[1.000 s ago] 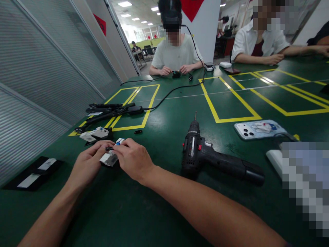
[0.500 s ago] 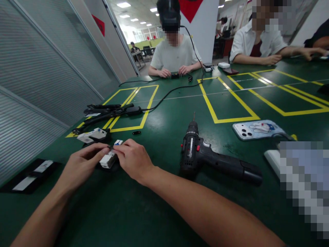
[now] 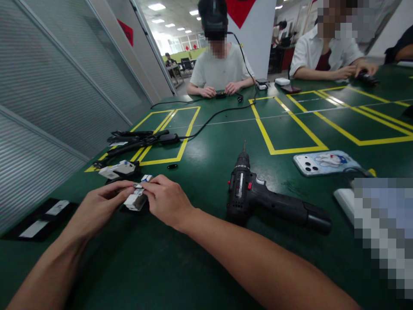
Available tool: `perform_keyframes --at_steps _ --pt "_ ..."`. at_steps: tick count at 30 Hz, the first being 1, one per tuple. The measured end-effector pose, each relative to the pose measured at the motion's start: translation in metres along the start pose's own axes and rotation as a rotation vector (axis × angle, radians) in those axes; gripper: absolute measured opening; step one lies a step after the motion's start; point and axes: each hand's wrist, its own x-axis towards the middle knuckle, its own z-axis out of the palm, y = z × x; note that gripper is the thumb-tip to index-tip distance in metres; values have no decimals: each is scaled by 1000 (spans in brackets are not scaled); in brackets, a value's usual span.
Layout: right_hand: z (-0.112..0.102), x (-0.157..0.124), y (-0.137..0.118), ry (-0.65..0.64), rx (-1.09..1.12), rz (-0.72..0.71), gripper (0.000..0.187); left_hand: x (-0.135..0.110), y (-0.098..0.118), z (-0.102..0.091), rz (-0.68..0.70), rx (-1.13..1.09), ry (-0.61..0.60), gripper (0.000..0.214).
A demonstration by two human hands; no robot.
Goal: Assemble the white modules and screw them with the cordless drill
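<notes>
My left hand [image 3: 101, 204] is closed, thumb and finger pinching a small dark oval piece with a light rim [image 3: 138, 185]. From the other side, the closed fingertips of my right hand [image 3: 166, 198] meet the same piece. It sits right over a small white block-shaped device [image 3: 135, 201] on the green table; whether it touches the device is hard to see. Part of the device is hidden behind my right fingers. Just beyond my left hand lies a second white-and-black device [image 3: 118, 170].
A black cordless drill [image 3: 240, 193] lies right of my hands, bit pointing away. Farther right are a phone [image 3: 325, 163] and a white object [image 3: 343, 202]. Black straps and cable [image 3: 138, 138] lie behind, a black sheet [image 3: 41, 221] at left. Two people sit across the table [image 3: 206, 262].
The small oval piece between my fingertips has tilted, so its light rim now shows. My hands have barely moved. At far right, a co-worker's hand has drawn in and holds a dark object.
</notes>
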Motion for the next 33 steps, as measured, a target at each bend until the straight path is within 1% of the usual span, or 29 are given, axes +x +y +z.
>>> perform_keyframes --at_steps 3,6,11,17,21,24,27,29,33 --pt "1 1 2 10 6 -6 23 -1 2 0 -7 -6 -23 40" --pt "4 2 6 19 12 -16 24 -5 9 3 0 -27 -28 40" --pt "7 2 9 22 8 -34 23 -10 18 9 -30 -207 -37 44" --pt "4 2 5 -30 -52 -34 20 -5 10 11 -65 -417 -72 39" --pt "-1 3 -1 -82 -164 -64 14 -1 6 10 -119 -407 -74 37" --pt "-4 3 -4 -99 -218 -78 14 0 4 10 -124 -437 -81 29" --pt "-4 1 -7 -75 -177 -35 11 -1 4 11 -109 -486 -96 24" --pt "-3 1 -8 -28 -113 23 10 -2 6 11 -106 -515 -102 23" --pt "2 2 -10 100 69 158 18 -4 8 11 -112 -542 -106 23"
